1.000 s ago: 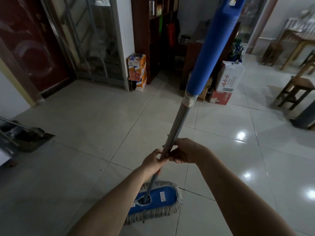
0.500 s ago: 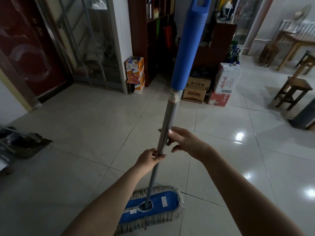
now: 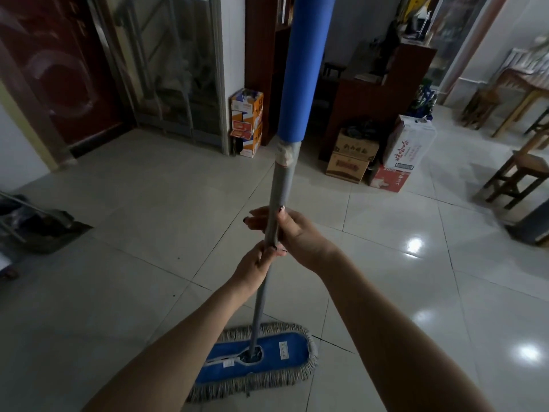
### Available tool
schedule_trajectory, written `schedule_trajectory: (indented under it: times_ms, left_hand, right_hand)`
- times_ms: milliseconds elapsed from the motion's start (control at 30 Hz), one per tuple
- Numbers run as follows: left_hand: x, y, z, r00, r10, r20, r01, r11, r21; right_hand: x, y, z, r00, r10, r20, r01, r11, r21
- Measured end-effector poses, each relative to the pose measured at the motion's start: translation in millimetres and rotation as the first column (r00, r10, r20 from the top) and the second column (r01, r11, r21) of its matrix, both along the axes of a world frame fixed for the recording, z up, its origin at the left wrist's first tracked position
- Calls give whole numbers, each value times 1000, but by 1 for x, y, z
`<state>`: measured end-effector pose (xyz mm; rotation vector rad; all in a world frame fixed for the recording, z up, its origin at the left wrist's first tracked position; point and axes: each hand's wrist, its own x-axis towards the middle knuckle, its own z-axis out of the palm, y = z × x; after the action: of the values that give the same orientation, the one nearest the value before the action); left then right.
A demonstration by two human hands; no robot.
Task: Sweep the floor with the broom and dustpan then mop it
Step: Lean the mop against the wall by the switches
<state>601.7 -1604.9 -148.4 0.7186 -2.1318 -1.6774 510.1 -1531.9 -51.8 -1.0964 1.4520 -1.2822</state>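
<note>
A flat mop with a blue pad and grey fringe, the mop head (image 3: pixel 258 359), lies on the pale tiled floor (image 3: pixel 154 209) close in front of me. Its grey metal pole (image 3: pixel 282 185) rises almost upright to a blue foam sleeve that runs out of the top of the frame. My left hand (image 3: pixel 252 264) grips the pole low down. Just above it, my right hand (image 3: pixel 292 230) wraps the pole, fingers curling round from the right. A dark dustpan (image 3: pixel 49 234) with a long handle sits on the floor at the left edge.
Stacked cardboard boxes (image 3: pixel 246 121) stand by the white pillar, and more boxes (image 3: pixel 383 156) sit before a dark wooden cabinet. Wooden stools (image 3: pixel 517 173) and a table fill the right side. A dark red door and glass partition close off the back left.
The pole has swung from leaning right to nearly upright. My right hand let go for a moment, then took hold again just above the left. The mop head shifted slightly on the tiles.
</note>
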Motion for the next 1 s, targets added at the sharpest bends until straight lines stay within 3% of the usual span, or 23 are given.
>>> schedule_trajectory:
  times_ms: [200, 533, 767, 1000]
  left_hand:
    - [8, -9, 3, 979, 132, -155, -127, 991, 40]
    - [-2, -37, -2, 953, 283, -112, -278, 959, 58]
    - [-34, -60, 8, 904, 421, -70, -421, 907, 13]
    - [-73, -85, 33, 882, 462, -89, -460, 887, 45]
  right_hand:
    - [17, -26, -7, 999, -24, -27, 24, 1000, -2]
    - [23, -68, -10, 988, -82, -128, 73, 994, -78]
    - [-3, -102, -1, 985, -105, -138, 93, 992, -88]
    - [-49, -141, 15, 983, -152, -101, 140, 983, -117]
